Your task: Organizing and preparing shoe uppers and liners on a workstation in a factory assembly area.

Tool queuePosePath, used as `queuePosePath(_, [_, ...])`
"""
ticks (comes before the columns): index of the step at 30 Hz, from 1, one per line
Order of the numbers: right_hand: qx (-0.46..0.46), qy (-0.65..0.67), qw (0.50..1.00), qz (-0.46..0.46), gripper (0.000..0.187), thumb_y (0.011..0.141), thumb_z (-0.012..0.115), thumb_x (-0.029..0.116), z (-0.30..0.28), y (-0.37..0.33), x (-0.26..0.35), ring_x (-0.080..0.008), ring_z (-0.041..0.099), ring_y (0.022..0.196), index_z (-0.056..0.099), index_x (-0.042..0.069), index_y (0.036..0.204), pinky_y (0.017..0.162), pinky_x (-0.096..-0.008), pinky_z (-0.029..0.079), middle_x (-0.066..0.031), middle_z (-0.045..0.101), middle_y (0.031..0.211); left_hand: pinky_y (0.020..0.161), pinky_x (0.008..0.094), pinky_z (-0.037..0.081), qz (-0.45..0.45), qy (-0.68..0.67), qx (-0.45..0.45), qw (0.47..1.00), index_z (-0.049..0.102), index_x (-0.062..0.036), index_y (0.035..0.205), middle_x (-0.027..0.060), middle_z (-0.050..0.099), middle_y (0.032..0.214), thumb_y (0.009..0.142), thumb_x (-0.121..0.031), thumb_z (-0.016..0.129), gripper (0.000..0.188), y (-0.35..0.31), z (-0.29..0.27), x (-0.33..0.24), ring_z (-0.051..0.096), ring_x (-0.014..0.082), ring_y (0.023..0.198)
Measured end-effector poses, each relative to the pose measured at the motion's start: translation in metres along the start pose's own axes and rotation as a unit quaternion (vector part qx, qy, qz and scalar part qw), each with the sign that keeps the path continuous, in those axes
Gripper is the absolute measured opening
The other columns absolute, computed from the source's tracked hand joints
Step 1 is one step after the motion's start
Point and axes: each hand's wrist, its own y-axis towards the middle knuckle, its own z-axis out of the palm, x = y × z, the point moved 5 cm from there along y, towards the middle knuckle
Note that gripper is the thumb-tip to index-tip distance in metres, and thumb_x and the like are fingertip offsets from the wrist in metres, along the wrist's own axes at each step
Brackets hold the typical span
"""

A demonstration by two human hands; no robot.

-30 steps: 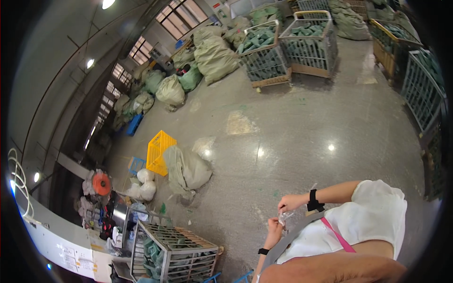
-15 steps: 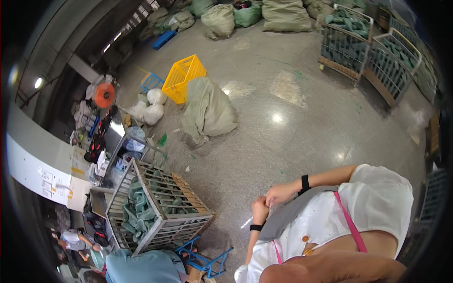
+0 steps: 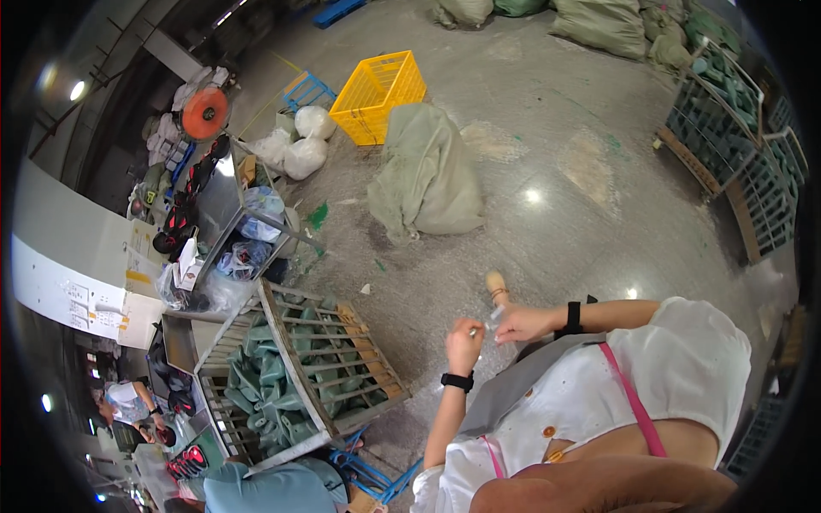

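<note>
In front of my waist, my left hand [image 3: 464,346] is closed, its fingers curled around something small that I cannot make out. Just to its right, my right hand [image 3: 525,325] has its thumb and fingers pinched together, and a small pale scrap [image 3: 496,315] shows at the fingertips. A narrow gap separates the two hands. Both wrists wear black bands. Past the hands, my foot in a light shoe [image 3: 497,285] steps on the grey floor [image 3: 428,299].
To the left stands a slatted metal cart [image 3: 295,363] of green shoe lasts, with a person in blue [image 3: 278,489] beside it. Ahead are a grey-green sack [image 3: 428,171] and a yellow crate [image 3: 376,98]. Caged carts [image 3: 714,111] stand far right; an orange fan [image 3: 205,113] is at left.
My hands, together before, have come apart, the left one lifting. A foot has come into view. The sack, crate and slatted cart sit differently in view as I move forward and turn.
</note>
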Motion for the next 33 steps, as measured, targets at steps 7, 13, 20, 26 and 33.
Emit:
queuePosePath(7, [-0.168,-0.152,0.971,0.081,0.025,0.086,0.048,0.028,-0.145,0.126,-0.068,-0.0326,0.058,0.070,0.061,0.007,0.087,0.063,-0.0403,0.045,-0.0160,0.061,0.078,0.065,0.0243,0.045,-0.243,-0.418,0.015,0.875,0.055,-0.0008,0.074,0.0028,0.059,0.081,0.076,0.005,0.058,0.007,0.135,-0.002,0.065,0.055,0.0099,0.072])
queuePosePath(13, [0.017,-0.121,0.992,-0.022,0.024,0.085,0.046,0.030,-0.205,0.236,-0.051,-0.0368,0.055,0.071,0.057,0.008,0.085,0.064,-0.0450,0.043,-0.0169,0.058,0.078,0.068,0.0282,0.045,0.014,0.091,0.066,0.994,0.052,-0.0019,0.083,0.0084,0.054,0.075,0.073,0.004,0.056,0.012,0.268,-0.042,0.090,0.055,0.0160,0.074])
queuePosePath(20, [-0.017,-0.193,0.980,0.045,0.022,0.085,0.048,0.029,-0.314,0.363,-0.122,-0.0361,0.056,0.069,0.061,0.012,0.089,0.060,-0.0415,0.044,-0.0160,0.060,0.075,0.074,0.0247,0.043,-0.229,-0.584,-0.122,0.769,0.046,-0.0024,0.096,0.0045,0.053,0.090,0.071,0.010,0.057,0.031,0.362,-0.053,0.185,0.053,0.0139,0.083])
queuePosePath(26, [0.087,-0.230,0.968,0.045,0.023,0.085,0.047,0.031,-0.340,0.477,-0.151,-0.0360,0.056,0.068,0.060,0.012,0.084,0.059,-0.0444,0.043,-0.0147,0.059,0.074,0.072,0.0317,0.043,-0.126,-0.051,-0.029,0.990,0.052,0.0009,0.096,0.0080,0.054,0.091,0.076,0.004,0.053,0.020,0.468,-0.064,0.279,0.054,0.0222,0.082])
queuePosePath(33, [0.108,-0.198,0.958,0.175,0.025,0.081,0.049,0.031,-0.408,0.582,-0.217,-0.0340,0.058,0.069,0.063,0.010,0.082,0.062,-0.0422,0.044,-0.0134,0.062,0.075,0.079,0.0256,0.041,-0.255,-0.446,-0.103,0.852,0.043,-0.0033,0.099,0.0087,0.055,0.095,0.083,0.001,0.046,0.017,0.547,-0.066,0.336,0.052,0.0114,0.086])
